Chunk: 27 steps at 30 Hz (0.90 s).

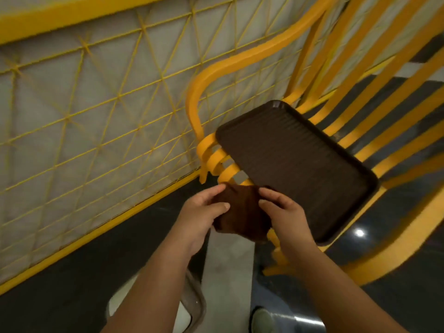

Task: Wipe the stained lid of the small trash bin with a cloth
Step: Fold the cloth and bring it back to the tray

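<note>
Both hands, left hand [204,212] and right hand [283,212], pinch a brown cloth [242,212], seemingly folding it for wiping; dark ribbed lid [295,169] rests on yellow chair [374,131] just beyond.

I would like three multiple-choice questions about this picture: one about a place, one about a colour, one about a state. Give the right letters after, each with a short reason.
1. Where does the dark brown tray lie?
A. on the slatted seat of the yellow chair
B. on the floor
C. on top of the mesh panel

2. What colour is the cloth?
A. white
B. dark brown
C. blue

3. How is the cloth held?
A. it hangs from the chair arm
B. it lies flat on the tray
C. both hands hold it, in front of the tray

Answers: 1 A, yellow slats show around the tray. 2 B, it nearly matches the tray. 3 C, the left hand and right hand each have a grip on one side of it.
</note>
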{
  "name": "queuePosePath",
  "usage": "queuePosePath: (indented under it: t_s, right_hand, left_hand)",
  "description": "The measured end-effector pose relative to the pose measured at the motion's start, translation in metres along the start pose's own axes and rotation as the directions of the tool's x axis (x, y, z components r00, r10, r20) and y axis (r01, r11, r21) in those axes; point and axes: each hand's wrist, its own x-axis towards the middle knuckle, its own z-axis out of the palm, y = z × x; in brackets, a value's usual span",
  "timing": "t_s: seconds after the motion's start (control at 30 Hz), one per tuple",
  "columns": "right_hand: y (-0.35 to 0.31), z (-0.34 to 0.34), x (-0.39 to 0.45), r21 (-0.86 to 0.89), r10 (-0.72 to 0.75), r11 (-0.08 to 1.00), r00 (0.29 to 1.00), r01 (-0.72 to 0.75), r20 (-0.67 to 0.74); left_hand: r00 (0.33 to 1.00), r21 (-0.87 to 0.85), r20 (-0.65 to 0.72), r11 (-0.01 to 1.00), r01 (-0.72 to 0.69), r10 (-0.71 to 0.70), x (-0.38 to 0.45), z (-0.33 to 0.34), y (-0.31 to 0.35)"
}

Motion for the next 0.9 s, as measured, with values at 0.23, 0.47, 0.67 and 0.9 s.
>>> queuePosePath:
  t_s: [0.23,0.47,0.67,0.9]
  right_hand:
    - [-0.037,-0.037,0.037,-0.151,-0.154,0.981,0.966,0.123,-0.208]
    - [-0.028,-0.046,0.082,-0.397,-0.241,0.914,0.893,0.079,-0.379]
    - [0.007,-0.037,0.087,-0.872,-0.444,0.484,0.881,0.081,-0.164]
    - [0.018,-0.036,0.084,-0.953,-0.288,0.287,0.958,0.097,0.010]
  left_hand:
    - [0.961,0.438,0.261,0.876,-0.202,0.092,0.091,0.072,0.045]
    - [0.903,0.736,0.351,0.522,-0.430,0.249,0.139,0.110,0.039]
    - [0.820,0.853,0.522,-0.154,-0.499,0.235,0.131,0.126,0.004]
    - [0.891,0.842,0.437,-0.404,-0.359,0.119,0.128,0.117,-0.010]
